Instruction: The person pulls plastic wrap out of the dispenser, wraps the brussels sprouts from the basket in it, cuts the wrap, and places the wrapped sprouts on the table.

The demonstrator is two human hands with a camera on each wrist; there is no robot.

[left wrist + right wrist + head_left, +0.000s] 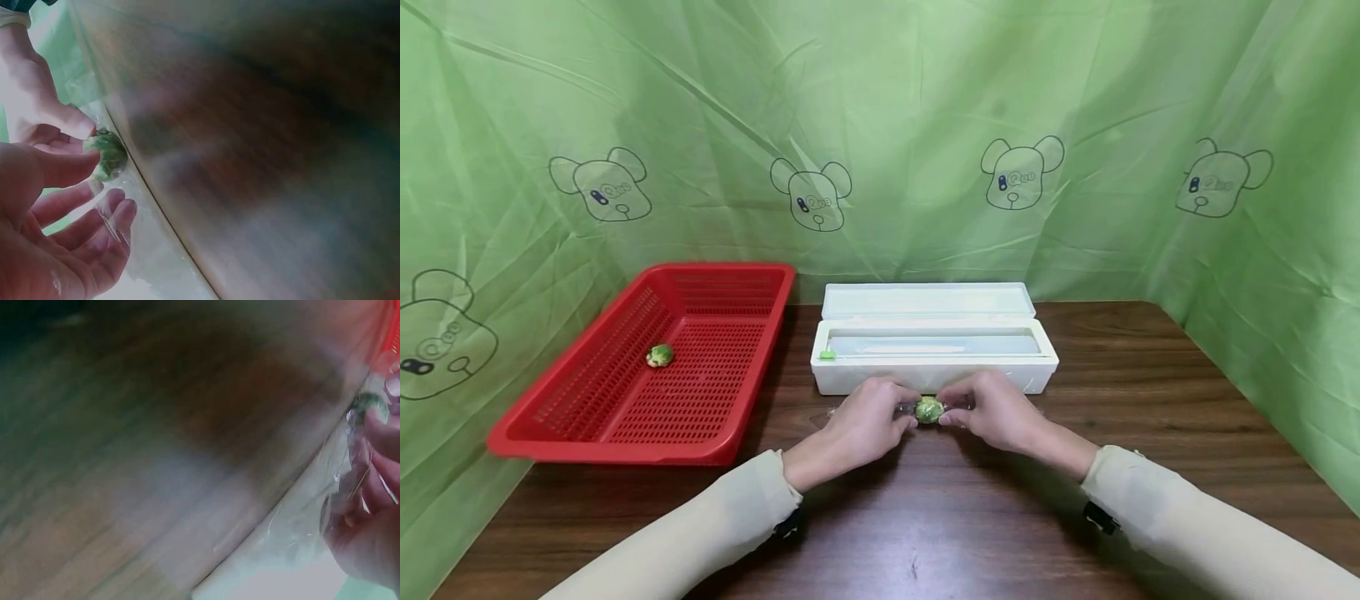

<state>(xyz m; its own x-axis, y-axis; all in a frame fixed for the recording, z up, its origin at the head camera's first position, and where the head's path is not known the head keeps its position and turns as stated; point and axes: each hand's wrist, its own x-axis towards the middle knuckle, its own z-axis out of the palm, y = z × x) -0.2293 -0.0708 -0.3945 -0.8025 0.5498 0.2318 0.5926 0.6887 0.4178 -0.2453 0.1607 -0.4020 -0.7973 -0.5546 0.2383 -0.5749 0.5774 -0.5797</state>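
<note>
A small green Brussels sprout sits between my two hands, with clear plastic wrap around it. On its left side my left hand pinches the wrap between thumb and fingers. My right hand grips the wrap on the other side, thumb tip right at the sprout. In the left wrist view, film stretches past the left fingertips. Just behind the hands stands a white cling film dispenser, its lid raised and a green slide cutter at the left end of its rail.
At the left, a red plastic basket holds another Brussels sprout. Everything stands on a dark wooden table. Green curtains with printed mouse-like heads close off the back and sides.
</note>
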